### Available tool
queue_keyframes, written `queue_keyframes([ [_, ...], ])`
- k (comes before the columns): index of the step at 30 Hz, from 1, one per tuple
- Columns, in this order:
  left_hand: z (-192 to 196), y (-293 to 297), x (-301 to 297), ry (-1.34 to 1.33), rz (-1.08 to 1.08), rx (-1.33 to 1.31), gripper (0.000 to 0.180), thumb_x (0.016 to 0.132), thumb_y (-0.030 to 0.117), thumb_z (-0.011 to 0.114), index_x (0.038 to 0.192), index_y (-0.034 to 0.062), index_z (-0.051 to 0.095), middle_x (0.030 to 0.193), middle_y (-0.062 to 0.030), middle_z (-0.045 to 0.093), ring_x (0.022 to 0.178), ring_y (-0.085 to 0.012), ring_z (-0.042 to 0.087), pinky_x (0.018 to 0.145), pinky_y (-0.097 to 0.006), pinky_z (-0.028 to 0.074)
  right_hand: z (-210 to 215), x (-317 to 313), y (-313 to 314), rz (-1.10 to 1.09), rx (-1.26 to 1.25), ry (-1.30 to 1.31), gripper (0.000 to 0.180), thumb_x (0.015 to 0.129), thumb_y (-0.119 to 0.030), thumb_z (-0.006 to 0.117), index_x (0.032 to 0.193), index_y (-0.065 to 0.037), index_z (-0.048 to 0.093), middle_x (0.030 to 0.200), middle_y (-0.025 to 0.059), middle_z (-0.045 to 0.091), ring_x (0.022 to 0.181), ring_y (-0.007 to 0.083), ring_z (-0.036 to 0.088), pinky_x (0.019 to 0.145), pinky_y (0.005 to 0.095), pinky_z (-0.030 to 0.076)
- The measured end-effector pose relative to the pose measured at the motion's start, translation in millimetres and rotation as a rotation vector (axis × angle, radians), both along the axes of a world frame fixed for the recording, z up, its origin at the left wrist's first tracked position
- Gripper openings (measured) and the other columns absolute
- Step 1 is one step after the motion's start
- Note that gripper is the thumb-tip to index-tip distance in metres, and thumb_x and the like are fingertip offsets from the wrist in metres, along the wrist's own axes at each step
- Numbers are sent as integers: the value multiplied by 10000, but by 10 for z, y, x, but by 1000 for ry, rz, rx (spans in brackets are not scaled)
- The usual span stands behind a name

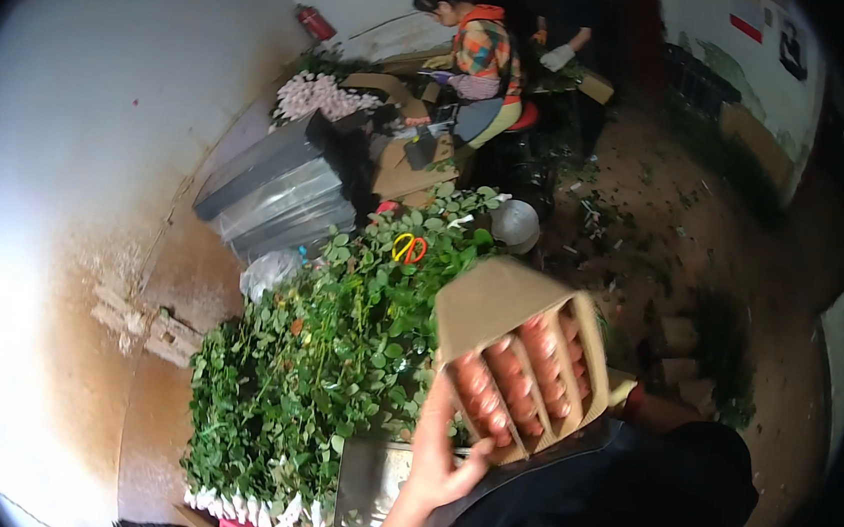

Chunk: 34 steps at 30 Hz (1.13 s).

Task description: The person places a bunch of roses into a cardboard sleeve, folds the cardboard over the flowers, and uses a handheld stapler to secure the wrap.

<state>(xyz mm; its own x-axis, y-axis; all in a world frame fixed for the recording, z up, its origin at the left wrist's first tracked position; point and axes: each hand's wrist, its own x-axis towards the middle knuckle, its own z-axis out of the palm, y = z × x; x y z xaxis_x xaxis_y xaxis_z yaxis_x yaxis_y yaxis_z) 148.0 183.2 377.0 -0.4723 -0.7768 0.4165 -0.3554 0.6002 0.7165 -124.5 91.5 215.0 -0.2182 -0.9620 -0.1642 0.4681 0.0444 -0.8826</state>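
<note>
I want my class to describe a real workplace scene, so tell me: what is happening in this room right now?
A person's left hand grips the lower edge of a cardboard-wrapped bunch of pink roses, held up close to the body; the right hand is hidden. Beside it a big heap of leafy rose stems lies on a table, with yellow-handled scissors on top. Further back, a seated person in a colourful top works at another table beside a pile of pale pink blooms.

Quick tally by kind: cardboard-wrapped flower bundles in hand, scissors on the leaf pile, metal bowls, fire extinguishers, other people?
Cardboard-wrapped rose bundle, held by left hand: 1
Scissors, yellow and orange handles: 1
Metal bowl: 1
Red fire extinguisher: 1
Other people: 2
Total: 6
</note>
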Motion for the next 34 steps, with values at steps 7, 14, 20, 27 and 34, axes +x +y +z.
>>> queue_keyframes([
  [7,435,-470,-631,-95,-255,-148,1001,938,336,653,1602,-174,104,1634,-450,176,1517,-592,271,1251,-536,280,163,-696,215,-125,-33,-57,633,1036,-301,669,1587,-104,427,1634,98,452,1487,289,451,1236,441,382],
  [14,36,-1023,-1361,153,-369,299,779,1025,46,449,1681,-11,32,1707,-224,252,1552,-296,316,1256,-399,261,775,-1226,113,39,-198,10,635,1046,-367,651,1592,-130,433,1647,83,439,1501,283,435,1241,447,379],
  [20,-455,-1349,-1841,412,-386,515,810,1037,-27,390,1703,99,-55,1641,-173,420,1447,-255,472,1194,-354,359,845,-1385,-98,301,-82,-695,639,1054,-423,636,1597,-151,437,1658,70,429,1512,277,421,1244,453,377],
  [27,-732,-1598,-1973,327,-378,599,813,1025,-50,376,1707,104,-39,1711,-160,291,1490,-241,401,1216,-347,314,665,-1456,-194,333,-201,585,614,1030,-321,671,1576,-134,461,1646,52,432,1478,256,456,1219,443,413],
  [34,-1265,-1835,-2185,290,-335,654,791,1021,-76,408,1698,50,18,1723,-144,231,1555,-252,291,1253,-363,244,-447,-1873,-202,30,178,350,621,1029,-334,677,1571,-121,461,1567,82,528,1431,228,501,1192,381,431],
])
